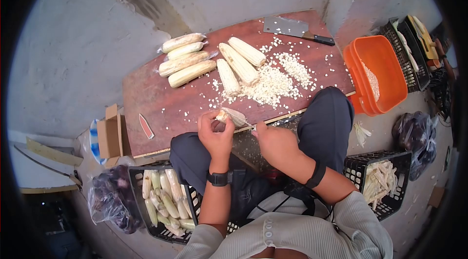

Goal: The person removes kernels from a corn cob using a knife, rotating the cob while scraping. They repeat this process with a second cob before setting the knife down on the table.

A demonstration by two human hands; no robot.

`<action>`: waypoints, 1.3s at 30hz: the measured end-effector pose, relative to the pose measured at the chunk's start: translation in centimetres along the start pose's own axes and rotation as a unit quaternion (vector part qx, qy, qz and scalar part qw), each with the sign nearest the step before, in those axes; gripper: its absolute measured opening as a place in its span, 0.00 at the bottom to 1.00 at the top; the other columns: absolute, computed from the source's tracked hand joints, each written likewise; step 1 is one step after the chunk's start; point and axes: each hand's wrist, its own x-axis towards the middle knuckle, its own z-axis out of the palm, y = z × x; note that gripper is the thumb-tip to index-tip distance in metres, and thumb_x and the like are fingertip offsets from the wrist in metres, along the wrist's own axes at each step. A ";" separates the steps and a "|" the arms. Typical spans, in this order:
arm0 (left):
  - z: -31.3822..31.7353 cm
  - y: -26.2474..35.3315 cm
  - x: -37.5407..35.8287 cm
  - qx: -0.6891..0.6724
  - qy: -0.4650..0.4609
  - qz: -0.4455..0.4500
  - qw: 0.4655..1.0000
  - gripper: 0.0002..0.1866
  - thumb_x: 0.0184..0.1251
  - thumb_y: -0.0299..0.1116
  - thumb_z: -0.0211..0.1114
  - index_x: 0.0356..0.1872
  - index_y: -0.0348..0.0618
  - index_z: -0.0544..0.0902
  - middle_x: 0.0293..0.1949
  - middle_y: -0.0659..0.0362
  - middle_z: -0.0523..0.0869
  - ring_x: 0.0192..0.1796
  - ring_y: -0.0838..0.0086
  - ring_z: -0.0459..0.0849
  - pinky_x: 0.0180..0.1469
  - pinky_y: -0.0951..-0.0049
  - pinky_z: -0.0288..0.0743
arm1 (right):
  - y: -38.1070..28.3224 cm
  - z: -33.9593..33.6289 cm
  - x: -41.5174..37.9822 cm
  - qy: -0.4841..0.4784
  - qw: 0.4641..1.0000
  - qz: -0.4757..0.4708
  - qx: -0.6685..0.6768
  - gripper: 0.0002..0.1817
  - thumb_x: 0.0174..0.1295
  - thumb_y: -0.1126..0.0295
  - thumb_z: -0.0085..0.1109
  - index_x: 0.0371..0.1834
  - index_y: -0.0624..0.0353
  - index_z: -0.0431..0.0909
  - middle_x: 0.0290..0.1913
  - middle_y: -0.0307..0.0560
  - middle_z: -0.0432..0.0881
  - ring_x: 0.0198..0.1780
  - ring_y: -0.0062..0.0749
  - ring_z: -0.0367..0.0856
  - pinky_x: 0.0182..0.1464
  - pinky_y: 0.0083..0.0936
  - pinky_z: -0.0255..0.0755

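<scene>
At the near edge of a reddish-brown rectangular table (146, 98), the left hand (217, 133), forearm pointing far, pinches a pale, tapered corn cob (236, 117) between thumb and curled fingers. The right hand (277, 145), slanting leftward, is fisted around a slim, mostly hidden tool (251, 126) beside the cob's right tip.

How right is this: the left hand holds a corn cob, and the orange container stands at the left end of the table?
The side is wrong: the head view shows the orange container at the right end of the table. The left hand does hold a corn cob.
</scene>
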 end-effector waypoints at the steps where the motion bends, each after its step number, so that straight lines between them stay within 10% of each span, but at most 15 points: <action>1: -0.1 0.1 0.0 0.002 -0.008 0.007 1.000 0.13 0.48 0.21 0.69 0.37 0.36 0.79 0.40 0.54 0.79 0.39 0.70 0.82 0.39 0.74 0.80 | 0.0 0.0 0.2 0.001 1.000 -0.004 0.006 0.12 0.66 0.62 0.53 0.32 0.60 0.70 0.19 0.49 0.78 0.23 0.42 0.81 0.24 0.36 0.73; 20: -0.4 1.1 -0.7 0.033 -0.039 0.013 0.999 0.13 0.52 0.23 0.70 0.38 0.36 0.79 0.44 0.55 0.76 0.45 0.71 0.80 0.41 0.74 0.81 | -1.0 1.8 5.4 -0.053 0.996 0.002 0.076 0.10 0.60 0.67 0.54 0.36 0.64 0.72 0.27 0.59 0.82 0.33 0.53 0.83 0.33 0.45 0.75; 29: 0.0 0.8 -1.4 0.009 -0.013 0.056 0.998 0.14 0.52 0.20 0.70 0.40 0.36 0.78 0.46 0.54 0.77 0.46 0.71 0.81 0.43 0.74 0.82 | 1.5 4.6 4.3 0.013 0.942 0.012 0.334 0.13 0.65 0.64 0.50 0.39 0.66 0.70 0.30 0.64 0.80 0.35 0.61 0.79 0.37 0.50 0.70; 39: 0.2 0.7 -1.4 0.006 0.013 0.044 0.999 0.14 0.51 0.19 0.69 0.40 0.37 0.78 0.45 0.55 0.76 0.46 0.71 0.80 0.44 0.74 0.82 | 0.3 0.6 0.8 0.041 0.988 0.002 0.151 0.12 0.68 0.61 0.49 0.40 0.60 0.70 0.27 0.57 0.80 0.31 0.54 0.81 0.32 0.47 0.72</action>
